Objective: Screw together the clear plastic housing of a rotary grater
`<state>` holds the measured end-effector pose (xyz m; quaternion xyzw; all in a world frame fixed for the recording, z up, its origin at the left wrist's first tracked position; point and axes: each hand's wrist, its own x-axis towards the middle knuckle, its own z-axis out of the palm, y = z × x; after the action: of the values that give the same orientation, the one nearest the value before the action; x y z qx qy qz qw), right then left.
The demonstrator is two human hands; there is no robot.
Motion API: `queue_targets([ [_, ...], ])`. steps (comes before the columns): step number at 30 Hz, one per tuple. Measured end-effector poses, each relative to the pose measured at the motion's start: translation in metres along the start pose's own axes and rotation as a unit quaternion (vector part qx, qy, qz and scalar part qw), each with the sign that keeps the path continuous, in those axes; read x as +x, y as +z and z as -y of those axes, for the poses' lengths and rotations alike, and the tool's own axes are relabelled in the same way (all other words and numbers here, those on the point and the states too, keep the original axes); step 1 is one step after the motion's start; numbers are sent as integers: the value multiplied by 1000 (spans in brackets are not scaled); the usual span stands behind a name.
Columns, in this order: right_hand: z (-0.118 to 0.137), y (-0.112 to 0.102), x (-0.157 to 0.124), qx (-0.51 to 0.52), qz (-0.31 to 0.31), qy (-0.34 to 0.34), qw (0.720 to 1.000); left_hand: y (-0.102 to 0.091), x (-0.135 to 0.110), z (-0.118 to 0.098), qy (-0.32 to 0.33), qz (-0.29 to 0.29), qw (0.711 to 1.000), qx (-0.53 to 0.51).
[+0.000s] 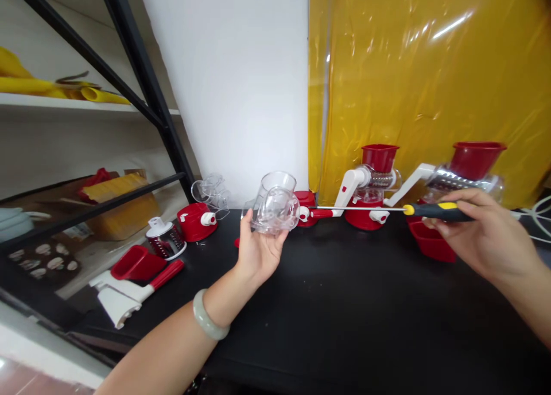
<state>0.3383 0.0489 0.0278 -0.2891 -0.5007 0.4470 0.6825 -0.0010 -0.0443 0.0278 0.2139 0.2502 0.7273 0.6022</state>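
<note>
My left hand (258,248) is raised over the black table (353,320) and closed around a clear plastic grater housing (275,202), holding it from below. A pale bangle sits on that wrist. My right hand (482,231) grips a screwdriver (430,211) by its black and yellow handle. The thin metal shaft runs left, and its tip reaches the side of the clear housing. A red and white base piece (310,208) lies just behind the housing.
Two assembled red and white rotary graters (372,185) (462,174) stand at the back right before a yellow plastic sheet. A red tray (430,240) lies under my right hand. Loose parts lie at left: a red base (196,220), drum blade (163,237), red hopper (135,263), white handle (124,297). A black-framed shelf (129,62) stands left.
</note>
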Motion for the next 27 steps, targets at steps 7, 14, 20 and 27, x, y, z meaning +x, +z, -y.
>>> queue_targets([
  [7, 9, 8, -6, -1, -77, -7, 997, 4, -10, -3, -34, 50, 996, -61],
  [14, 9, 11, -9, -13, -89, -34, 995, 2, -12, -2, -59, 61, 995, -43],
  [20, 11, 14, -13, -29, -86, -19, 996, 4, -11, 1, -16, 35, 999, 12],
  [27, 11, 17, -22, -46, -63, -79, 994, -1, -6, 6, 17, 23, 999, 30],
])
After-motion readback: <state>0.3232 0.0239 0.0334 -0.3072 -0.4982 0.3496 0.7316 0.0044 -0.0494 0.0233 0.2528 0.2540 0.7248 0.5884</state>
